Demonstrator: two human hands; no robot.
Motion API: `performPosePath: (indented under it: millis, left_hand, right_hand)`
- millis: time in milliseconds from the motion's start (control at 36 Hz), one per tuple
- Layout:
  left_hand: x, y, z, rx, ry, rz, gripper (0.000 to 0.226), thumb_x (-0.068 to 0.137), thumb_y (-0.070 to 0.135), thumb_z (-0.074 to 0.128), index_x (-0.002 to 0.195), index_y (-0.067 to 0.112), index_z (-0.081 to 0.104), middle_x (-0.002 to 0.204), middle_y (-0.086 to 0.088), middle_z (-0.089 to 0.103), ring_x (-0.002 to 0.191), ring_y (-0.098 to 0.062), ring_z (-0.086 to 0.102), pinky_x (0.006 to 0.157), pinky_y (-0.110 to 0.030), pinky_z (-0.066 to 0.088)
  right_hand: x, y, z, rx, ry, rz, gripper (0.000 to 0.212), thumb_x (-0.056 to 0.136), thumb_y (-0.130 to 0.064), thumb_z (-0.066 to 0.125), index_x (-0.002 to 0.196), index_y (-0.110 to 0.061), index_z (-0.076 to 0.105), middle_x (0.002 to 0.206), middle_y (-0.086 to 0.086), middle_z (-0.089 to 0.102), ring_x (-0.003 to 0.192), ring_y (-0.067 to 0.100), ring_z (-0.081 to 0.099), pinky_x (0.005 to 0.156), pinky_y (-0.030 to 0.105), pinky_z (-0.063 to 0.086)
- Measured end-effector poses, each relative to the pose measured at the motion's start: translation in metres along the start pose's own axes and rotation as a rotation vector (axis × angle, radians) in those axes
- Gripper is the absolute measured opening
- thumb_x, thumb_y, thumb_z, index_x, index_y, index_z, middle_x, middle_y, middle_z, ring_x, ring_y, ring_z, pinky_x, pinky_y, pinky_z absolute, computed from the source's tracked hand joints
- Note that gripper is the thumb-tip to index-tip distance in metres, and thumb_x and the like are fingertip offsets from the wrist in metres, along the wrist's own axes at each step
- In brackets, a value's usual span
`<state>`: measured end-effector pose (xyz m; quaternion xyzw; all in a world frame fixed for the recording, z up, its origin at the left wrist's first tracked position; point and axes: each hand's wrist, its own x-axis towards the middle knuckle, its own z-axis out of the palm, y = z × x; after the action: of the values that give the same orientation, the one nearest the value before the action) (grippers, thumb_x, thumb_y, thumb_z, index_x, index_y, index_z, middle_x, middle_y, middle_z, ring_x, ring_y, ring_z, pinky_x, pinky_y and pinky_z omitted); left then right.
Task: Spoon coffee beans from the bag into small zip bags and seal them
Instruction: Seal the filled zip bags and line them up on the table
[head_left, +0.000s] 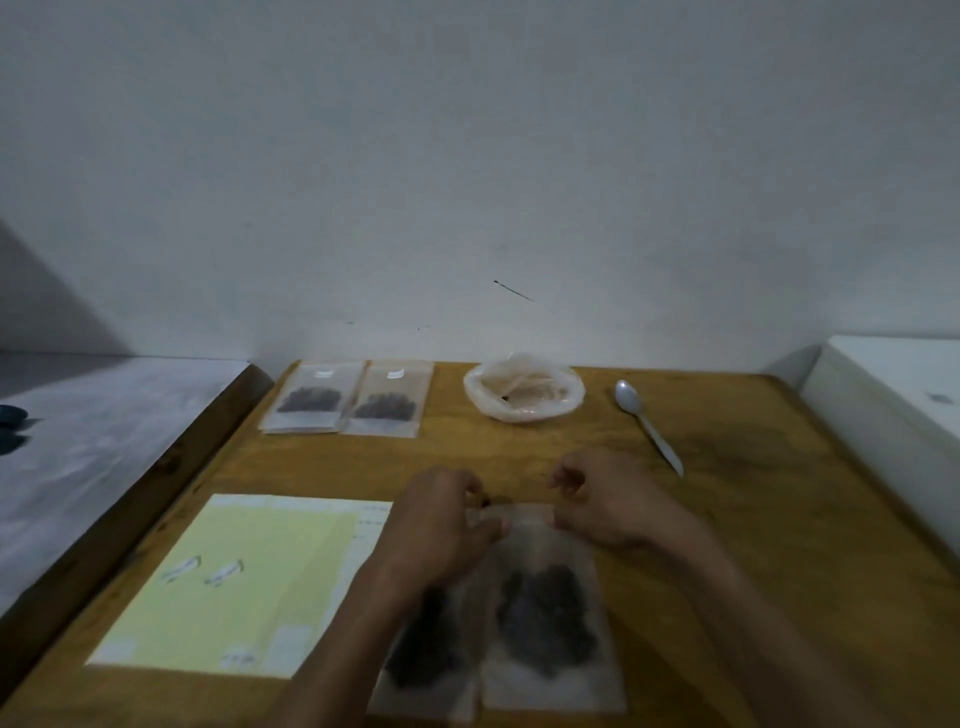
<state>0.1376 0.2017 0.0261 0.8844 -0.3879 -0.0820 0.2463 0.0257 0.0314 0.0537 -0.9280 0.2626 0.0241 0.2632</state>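
Wooden table (727, 519) | both hands (441, 525) (602, 499) pinch zip bag (545, 613) top | second bag (426, 649) half hidden under left forearm

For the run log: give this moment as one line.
left hand + right hand: pinching zip bag top | spoon: idle on table | source bag: nearly empty

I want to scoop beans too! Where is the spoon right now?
In the head view the spoon lies on the wooden table, far right, just right of the nearly empty plastic bag and beyond the right hand.
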Motion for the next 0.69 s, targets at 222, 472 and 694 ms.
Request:
performPosePath:
  millis: [222, 472, 694]
  left_hand:
    - [-0.002, 0.009, 0.019, 0.149, -0.013, 0.003, 0.043, 0.085, 0.052, 0.068, 0.121, 0.029, 0.064, 0.120, 0.001, 0.055, 0.112, -0.018, 0.049, 0.091, -0.030, 0.040]
    - [-0.002, 0.023, 0.016, -0.184, 0.118, -0.035, 0.035, 0.087, 0.040, 0.071, 0.119, 0.027, 0.062, 0.114, 0.006, 0.060, 0.100, -0.009, 0.057, 0.086, -0.028, 0.050]
    - [-0.012, 0.036, -0.021, -1.139, 0.022, -0.092, 0.029, 0.082, 0.018, 0.073, 0.108, 0.005, 0.074, 0.101, -0.017, 0.076, 0.101, -0.037, 0.070, 0.095, -0.055, 0.054]
  right_hand:
    - [-0.008, 0.018, 0.015, 0.183, 0.008, 0.034, 0.033, 0.076, -0.020, 0.083, 0.104, -0.028, 0.067, 0.105, -0.008, 0.061, 0.093, 0.007, 0.058, 0.071, 0.022, 0.050]
    - [-0.016, 0.021, -0.011, 0.441, 0.017, -0.058, 0.021, 0.079, -0.009, 0.080, 0.093, -0.019, 0.068, 0.096, -0.001, 0.070, 0.093, 0.016, 0.066, 0.077, 0.032, 0.057]
    - [-0.020, -0.013, -0.038, 0.756, 0.142, -0.233, 0.029, 0.075, -0.001, 0.082, 0.095, -0.015, 0.067, 0.073, 0.002, 0.072, 0.069, 0.014, 0.069, 0.061, 0.030, 0.056]
